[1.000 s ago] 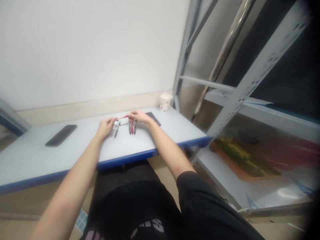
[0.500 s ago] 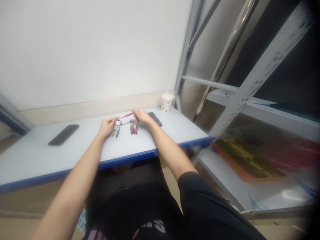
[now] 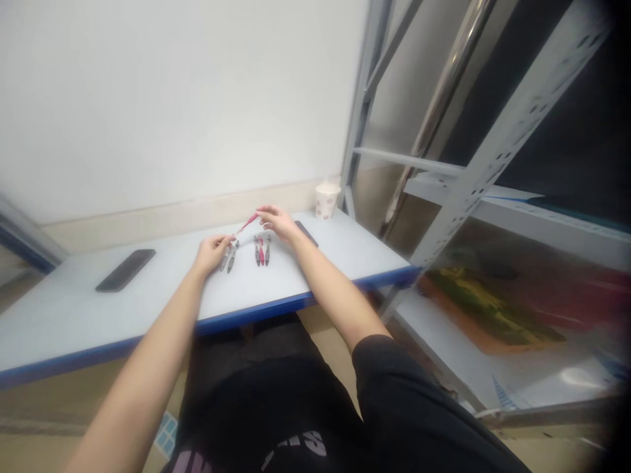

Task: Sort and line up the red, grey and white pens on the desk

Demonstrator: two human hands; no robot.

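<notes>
"Gripping what?"

"A pink pen (image 3: pixel 251 221), slanting near the centre of the frame. My left hand (image 3: pixel 211 253) pinches its thin lower end; my right hand (image 3: pixel 279 222), fingers loosely curled, seems to hold the upper tip."

"Handling?"

"Light, stiff, maybe slick, I'd judge. I'd take the thick pink part and spare the thin end."

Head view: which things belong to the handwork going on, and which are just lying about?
Likely in use:
pink pen between the left hand and right hand
row of three pens
two gray-gripped pens

Likely just lying about:
left phone
right phone, partly hidden
spotted paper cup
</notes>
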